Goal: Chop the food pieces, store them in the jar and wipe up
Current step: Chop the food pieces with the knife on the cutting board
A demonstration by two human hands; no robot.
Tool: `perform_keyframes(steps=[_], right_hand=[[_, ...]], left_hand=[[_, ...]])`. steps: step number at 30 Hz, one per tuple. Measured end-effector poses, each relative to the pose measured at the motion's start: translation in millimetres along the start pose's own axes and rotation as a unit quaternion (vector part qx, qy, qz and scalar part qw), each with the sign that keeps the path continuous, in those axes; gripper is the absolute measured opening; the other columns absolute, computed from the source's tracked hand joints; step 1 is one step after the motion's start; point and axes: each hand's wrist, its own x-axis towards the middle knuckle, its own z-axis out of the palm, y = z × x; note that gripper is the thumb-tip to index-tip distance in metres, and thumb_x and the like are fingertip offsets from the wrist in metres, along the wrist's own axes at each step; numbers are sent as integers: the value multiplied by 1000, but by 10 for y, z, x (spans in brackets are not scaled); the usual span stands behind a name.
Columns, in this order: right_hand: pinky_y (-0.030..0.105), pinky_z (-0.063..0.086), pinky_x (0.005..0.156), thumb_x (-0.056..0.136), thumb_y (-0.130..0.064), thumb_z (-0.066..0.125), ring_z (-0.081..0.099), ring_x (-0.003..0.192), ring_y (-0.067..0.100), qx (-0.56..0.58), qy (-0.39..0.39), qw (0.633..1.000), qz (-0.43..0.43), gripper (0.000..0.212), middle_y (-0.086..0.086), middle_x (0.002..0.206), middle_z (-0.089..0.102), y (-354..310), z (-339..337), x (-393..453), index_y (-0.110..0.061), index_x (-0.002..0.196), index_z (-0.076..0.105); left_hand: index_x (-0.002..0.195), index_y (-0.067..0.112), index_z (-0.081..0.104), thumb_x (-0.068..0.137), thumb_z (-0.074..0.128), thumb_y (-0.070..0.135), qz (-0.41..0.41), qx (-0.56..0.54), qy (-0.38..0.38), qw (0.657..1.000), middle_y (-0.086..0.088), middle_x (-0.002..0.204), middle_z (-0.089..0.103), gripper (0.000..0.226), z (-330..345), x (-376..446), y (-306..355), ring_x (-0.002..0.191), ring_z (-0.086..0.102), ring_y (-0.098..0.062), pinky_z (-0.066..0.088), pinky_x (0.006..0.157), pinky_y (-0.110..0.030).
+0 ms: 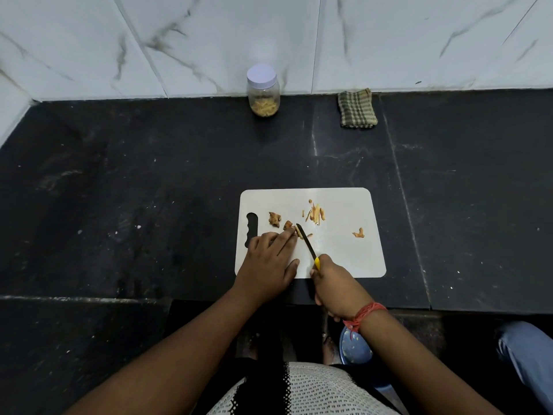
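1. So you are mid-chop: your right hand point(332, 290) is wrapped around the yellow handle of the knife point(306, 242), blade tip pointing to about 11 o'clock, down on the cutting board point(353, 259).
2. Your left hand point(269, 262) lies flat with straight fingers, pinning the piece being cut point(294, 230) just beside the blade.
3. Done so far, by the look of it: a small pile of cut strips point(314, 214) sits at 12 o'clock from the knife tip.
4. Left to chop: an uncut chunk point(274, 219) at 10 o'clock from the tip, and a stray piece point(358, 233) at 3 o'clock.
5. The jar point(263, 91) stands at 12 o'clock by the wall, lid on, already holding some strips; today's pile is not in it yet.
6. The checked cloth point(357, 108) lies folded at 1 o'clock, so wiping looks not yet started.
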Motion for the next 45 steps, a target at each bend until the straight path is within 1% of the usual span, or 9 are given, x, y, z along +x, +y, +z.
perform_keyframes(steps=[3,15,19,23,26,30,34,39,45], right_hand=[[15,29,32,100,-10,38,47,46,11,-12,4,1000,-7,3,4,70,55,7,21,33,-11,98,39],[28,36,53,100,-9,38,51,59,12,-44,14,999,-12,3,-1,70,50,43,71,109,-11,100,40],[25,31,48,100,-9,38,47,57,10,-51,20,998,-20,3,-2,67,48,15,83,90,-12,99,38],[29,32,55,101,-11,37,44,57,14,-55,32,997,-34,4,-2,67,44,-35,83,76,-12,98,35],[29,28,51,100,-10,38,42,57,12,-60,33,997,-27,5,-3,67,43,-37,85,82,-12,98,34],[28,34,59,99,-8,39,47,64,19,-61,37,997,-23,5,2,74,48,-28,92,86,-12,99,35],[29,30,53,99,-8,39,45,59,16,-64,32,997,-18,6,-2,67,43,-24,103,105,-11,98,35],[29,35,60,94,1,42,44,59,15,-86,15,996,-7,15,2,72,50,-31,97,115,-11,98,33],[28,35,59,90,4,45,42,58,15,-107,11,994,6,24,-1,69,42,-76,67,146,-4,111,38]], left_hand=[[145,15,51,98,45,44,4,-2,4,1000,-1,152,46,56,12,-1,-7,119,48,-23,41,94,-43],[144,15,52,98,45,45,6,-1,14,1000,-1,153,46,56,25,1,-9,116,49,-23,41,91,-43],[145,15,51,98,44,45,4,0,9,1000,-1,153,46,56,21,3,-5,117,49,-23,41,92,-43],[146,17,50,99,43,46,0,0,0,1000,0,154,44,56,31,0,-10,118,48,-22,40,93,-42],[146,17,50,99,43,46,0,-1,0,1000,0,155,43,56,31,0,-13,118,48,-22,40,93,-42],[146,17,50,99,44,46,-1,-4,1,1000,1,155,43,55,25,3,-12,118,48,-21,40,93,-42],[146,17,50,99,45,45,-3,-6,2,1000,0,154,44,55,31,3,-15,119,48,-22,39,94,-42],[145,17,51,98,46,45,-2,-6,3,1000,0,153,45,55,36,0,-12,118,48,-22,39,94,-42],[146,16,50,98,45,46,-4,1,-7,1000,0,154,45,57,36,6,-16,118,48,-22,40,93,-42]])
